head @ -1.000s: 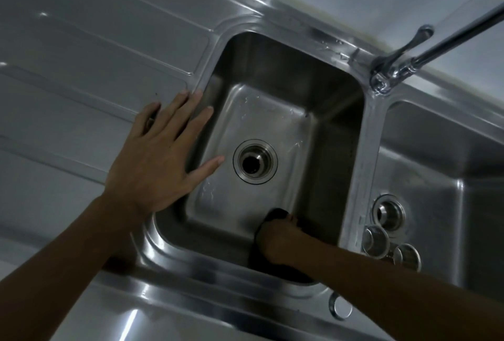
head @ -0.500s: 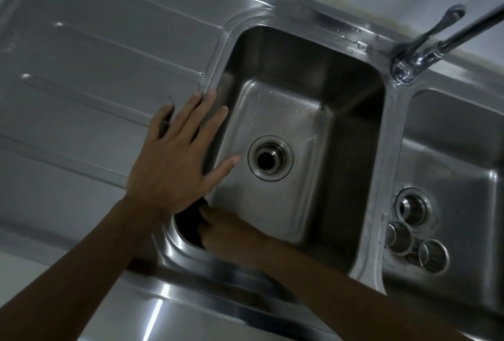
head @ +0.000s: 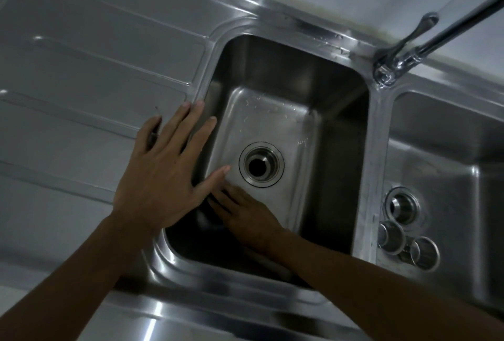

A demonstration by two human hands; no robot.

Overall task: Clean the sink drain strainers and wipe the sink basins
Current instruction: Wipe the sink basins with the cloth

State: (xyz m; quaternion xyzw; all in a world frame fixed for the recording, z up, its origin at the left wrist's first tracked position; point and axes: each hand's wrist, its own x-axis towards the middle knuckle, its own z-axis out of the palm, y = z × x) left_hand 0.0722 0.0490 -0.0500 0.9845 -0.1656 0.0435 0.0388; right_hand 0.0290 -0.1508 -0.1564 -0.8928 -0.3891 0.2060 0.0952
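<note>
You are resting your left hand [head: 161,174] flat on the rim where the draining board [head: 81,81] meets the left basin [head: 335,127]. Its fingers [head: 191,122] are lying straight and spread apart, gripping nothing, and the thumb is reaching out over the basin floor toward the drain.

You are reaching your right hand [head: 245,218] down into that same basin, at the near left corner of its floor, just beside and below the left thumb. Its fingers [head: 221,200] are lying fairly straight and close together, pointing toward the left wall and pressing on a dark pad or cloth [head: 204,218]. The light there is too dim to tell which it is.

The left drain [head: 261,164] is showing as a round steel ring with a dark hole, just beyond your right fingertips. A few water drops are glinting on the basin floor behind it.

Two steel strainer cups [head: 391,237] are lying in the right basin [head: 463,177], touching or nearly touching each other, just beside the right drain [head: 402,205] on its near side, well apart from both hands.

The faucet [head: 409,51] is standing on the back rim between the two basins, with its spout running off toward the upper right.
</note>
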